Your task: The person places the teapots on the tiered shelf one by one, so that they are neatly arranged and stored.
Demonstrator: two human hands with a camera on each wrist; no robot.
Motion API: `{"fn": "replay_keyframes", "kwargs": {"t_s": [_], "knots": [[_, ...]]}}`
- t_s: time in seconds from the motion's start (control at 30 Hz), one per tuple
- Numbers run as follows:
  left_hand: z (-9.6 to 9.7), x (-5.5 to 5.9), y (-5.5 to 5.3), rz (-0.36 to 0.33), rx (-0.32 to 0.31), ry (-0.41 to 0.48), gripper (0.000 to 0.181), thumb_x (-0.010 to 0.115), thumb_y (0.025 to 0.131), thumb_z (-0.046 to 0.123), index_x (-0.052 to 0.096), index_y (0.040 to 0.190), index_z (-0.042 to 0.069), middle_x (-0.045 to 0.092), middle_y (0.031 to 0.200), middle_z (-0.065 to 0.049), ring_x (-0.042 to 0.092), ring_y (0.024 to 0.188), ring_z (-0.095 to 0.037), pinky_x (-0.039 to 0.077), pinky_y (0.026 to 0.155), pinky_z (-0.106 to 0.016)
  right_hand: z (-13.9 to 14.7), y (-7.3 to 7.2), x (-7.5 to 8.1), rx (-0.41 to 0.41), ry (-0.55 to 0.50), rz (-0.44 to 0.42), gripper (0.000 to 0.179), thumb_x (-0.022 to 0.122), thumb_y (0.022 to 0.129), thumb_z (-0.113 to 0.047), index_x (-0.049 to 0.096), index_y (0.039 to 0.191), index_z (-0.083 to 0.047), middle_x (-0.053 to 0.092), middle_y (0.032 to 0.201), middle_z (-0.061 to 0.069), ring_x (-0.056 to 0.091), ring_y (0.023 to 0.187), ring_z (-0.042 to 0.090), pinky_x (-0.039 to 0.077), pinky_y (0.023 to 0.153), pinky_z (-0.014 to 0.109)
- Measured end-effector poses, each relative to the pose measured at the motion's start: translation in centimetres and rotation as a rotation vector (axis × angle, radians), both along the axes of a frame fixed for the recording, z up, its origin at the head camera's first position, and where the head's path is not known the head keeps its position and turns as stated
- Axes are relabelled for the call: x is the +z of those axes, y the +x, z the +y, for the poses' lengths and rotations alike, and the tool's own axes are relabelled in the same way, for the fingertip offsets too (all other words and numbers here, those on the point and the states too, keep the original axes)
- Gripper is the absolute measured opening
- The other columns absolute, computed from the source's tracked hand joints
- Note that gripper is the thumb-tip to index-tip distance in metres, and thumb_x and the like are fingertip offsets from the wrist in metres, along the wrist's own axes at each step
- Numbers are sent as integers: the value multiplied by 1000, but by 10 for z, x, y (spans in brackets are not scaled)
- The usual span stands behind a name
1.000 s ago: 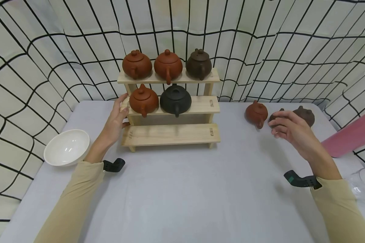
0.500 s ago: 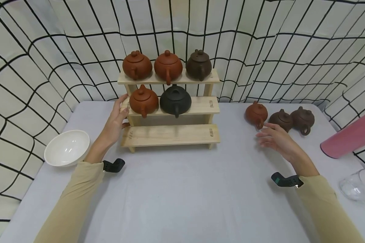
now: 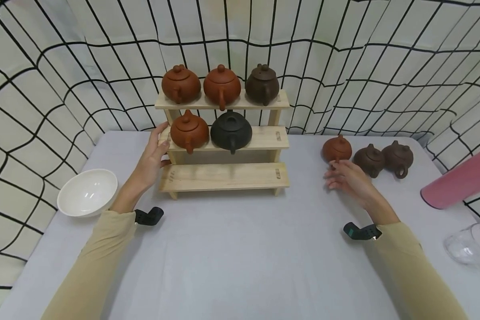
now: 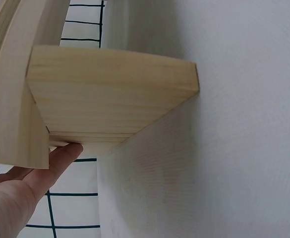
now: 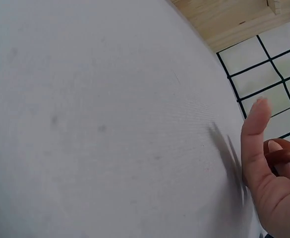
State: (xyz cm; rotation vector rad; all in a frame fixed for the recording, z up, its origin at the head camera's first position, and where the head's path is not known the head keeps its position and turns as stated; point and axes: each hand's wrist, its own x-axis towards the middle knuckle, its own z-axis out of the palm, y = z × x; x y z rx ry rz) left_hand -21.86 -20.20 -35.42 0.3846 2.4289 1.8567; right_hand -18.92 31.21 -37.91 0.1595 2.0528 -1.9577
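My left hand (image 3: 149,161) grips the left side of a three-tier wooden stand (image 3: 224,177); in the left wrist view a finger (image 4: 68,153) lies against the wood. At the right, my right hand (image 3: 354,181) is at the handle of a red-brown teapot (image 3: 336,147) standing on the table. In the right wrist view, fingertips show at the handle loop (image 5: 282,157), while one digit (image 5: 256,129) stands straight, apart from it. The hand partly hides the handle. Two dark brown teapots, one nearer (image 3: 369,159) and one farther right (image 3: 398,158), stand beside it.
The stand's top shelf carries three teapots (image 3: 222,84); its middle shelf has a red-brown one (image 3: 190,130) and a black one (image 3: 231,131). A white bowl (image 3: 88,192) stands left. A pink cylinder (image 3: 460,180) and a clear glass vessel (image 3: 470,244) are right. Black netting (image 3: 324,84) encloses the table.
My right hand has moved left and slightly down, from over the dark brown teapots to the red-brown teapot. That teapot's handle has turned toward me. The left hand has stayed on the stand.
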Motion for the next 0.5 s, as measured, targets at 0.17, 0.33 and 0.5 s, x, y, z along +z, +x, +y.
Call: {"fn": "replay_keyframes", "kwargs": {"t_s": [0.17,0.33,0.5], "knots": [[-1,-1,-1,1,2,-4,60,19,112,24,1,169,15,3,173,-15,19,153,-42,26,112,-77,-2,-6,0,-51,-8,-29,36,40,115,-31,46,128,1,67,94,1,66,77,9,57,66,21],[-1,-1,-1,-3,3,-1,60,19,112,25,1,169,15,3,173,-13,19,153,-42,25,113,-76,-5,-10,-1,-93,-16,-45,34,39,115,-34,47,117,-1,65,91,1,59,71,8,52,58,20],[-1,-2,-2,-8,1,5,61,21,112,26,1,168,15,3,173,-13,18,153,-42,24,114,-76,-3,-6,-6,-112,-114,-28,30,42,114,-34,50,110,-5,62,93,0,51,71,8,44,55,19]]}}
